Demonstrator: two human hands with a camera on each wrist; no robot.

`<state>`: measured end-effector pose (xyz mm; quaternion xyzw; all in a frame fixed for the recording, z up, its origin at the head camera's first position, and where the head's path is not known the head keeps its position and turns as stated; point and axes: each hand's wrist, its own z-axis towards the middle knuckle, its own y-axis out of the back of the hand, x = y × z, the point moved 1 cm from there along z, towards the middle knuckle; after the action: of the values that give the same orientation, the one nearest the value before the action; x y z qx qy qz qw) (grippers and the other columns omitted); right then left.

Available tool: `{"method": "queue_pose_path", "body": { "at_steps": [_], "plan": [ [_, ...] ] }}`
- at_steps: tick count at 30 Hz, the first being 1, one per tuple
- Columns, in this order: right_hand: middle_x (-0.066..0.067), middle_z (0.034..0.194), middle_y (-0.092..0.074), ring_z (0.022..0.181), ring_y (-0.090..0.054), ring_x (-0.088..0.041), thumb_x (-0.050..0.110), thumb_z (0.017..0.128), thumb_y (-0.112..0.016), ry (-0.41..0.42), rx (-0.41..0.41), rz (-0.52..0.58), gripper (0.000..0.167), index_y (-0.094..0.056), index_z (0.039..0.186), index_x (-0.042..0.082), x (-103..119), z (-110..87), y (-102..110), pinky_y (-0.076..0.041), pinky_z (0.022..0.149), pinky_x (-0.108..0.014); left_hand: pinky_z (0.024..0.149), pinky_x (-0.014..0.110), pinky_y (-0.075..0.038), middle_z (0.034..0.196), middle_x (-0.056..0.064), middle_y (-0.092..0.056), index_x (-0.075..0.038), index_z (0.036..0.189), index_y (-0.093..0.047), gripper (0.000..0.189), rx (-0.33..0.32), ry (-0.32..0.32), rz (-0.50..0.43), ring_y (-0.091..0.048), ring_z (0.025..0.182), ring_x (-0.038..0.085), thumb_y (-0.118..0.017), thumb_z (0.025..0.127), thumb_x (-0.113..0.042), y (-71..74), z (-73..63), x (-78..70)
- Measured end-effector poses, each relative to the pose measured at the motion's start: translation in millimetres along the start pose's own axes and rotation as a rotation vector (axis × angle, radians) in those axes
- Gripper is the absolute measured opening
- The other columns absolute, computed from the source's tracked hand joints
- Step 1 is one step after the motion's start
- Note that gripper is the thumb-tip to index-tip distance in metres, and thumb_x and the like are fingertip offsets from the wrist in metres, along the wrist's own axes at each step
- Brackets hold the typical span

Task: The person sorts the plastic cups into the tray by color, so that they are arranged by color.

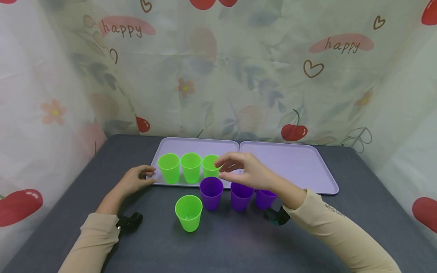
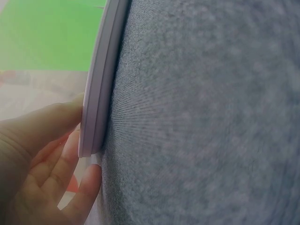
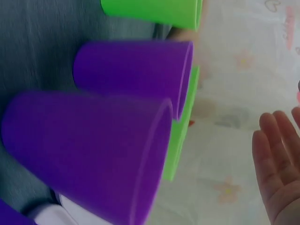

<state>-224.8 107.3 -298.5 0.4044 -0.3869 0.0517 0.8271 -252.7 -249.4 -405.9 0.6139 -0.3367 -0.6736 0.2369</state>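
Observation:
My left hand (image 1: 134,178) is at the left end of the left lilac tray (image 1: 218,144); thumb and fingertips touch its rim near the front corner, also seen in the left wrist view. In that tray, three green cups (image 1: 190,168) stand upright in a row, the rightmost partly covered by my right hand (image 1: 247,170). That hand hovers, loosely bent and holding nothing, above the purple cups. Three upright purple cups (image 1: 211,193) line the tray's front; my right hand and forearm hide parts of two. A single green cup (image 1: 189,213) stands nearer on the table.
A second lilac tray (image 1: 290,163) adjoins the first on the right, and nothing shows on its visible surface. The dark grey table (image 1: 225,246) extends toward me. Behind it hangs a patterned curtain (image 1: 225,76), with more fabric at both sides.

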Motion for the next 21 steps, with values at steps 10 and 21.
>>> {"method": "queue_pose_path", "body": {
  "at_steps": [10, 21],
  "plan": [
    [-0.017, 0.108, -0.065, 0.098, -0.066, -0.027, 0.006, 0.082, -0.069, -0.009, -0.005, 0.069, 0.032, -0.059, 0.111, -0.002, 7, -19.7, -25, -0.053, 0.085, -0.031, 0.091, 0.049, -0.046, 0.119, 0.027, -0.059, 0.003, 0.123, -0.055, 0.043, 0.001, 0.009, -0.002, -0.055, 0.113, 0.040, -0.065, 0.087, -0.018, -0.4, 0.1, 0.4],
    [-0.014, 0.115, -0.065, 0.103, -0.066, -0.022, 0.014, 0.080, -0.073, -0.066, 0.033, 0.035, 0.043, -0.057, 0.118, 0.002, 10, -30.9, -51, -0.052, 0.089, -0.027, 0.093, 0.050, -0.045, 0.119, 0.026, -0.060, 0.004, 0.123, -0.055, 0.043, 0.004, 0.005, 0.005, -0.055, 0.113, 0.041, -0.065, 0.087, -0.018, -0.1, -0.1, 0.1]
  ]
}}
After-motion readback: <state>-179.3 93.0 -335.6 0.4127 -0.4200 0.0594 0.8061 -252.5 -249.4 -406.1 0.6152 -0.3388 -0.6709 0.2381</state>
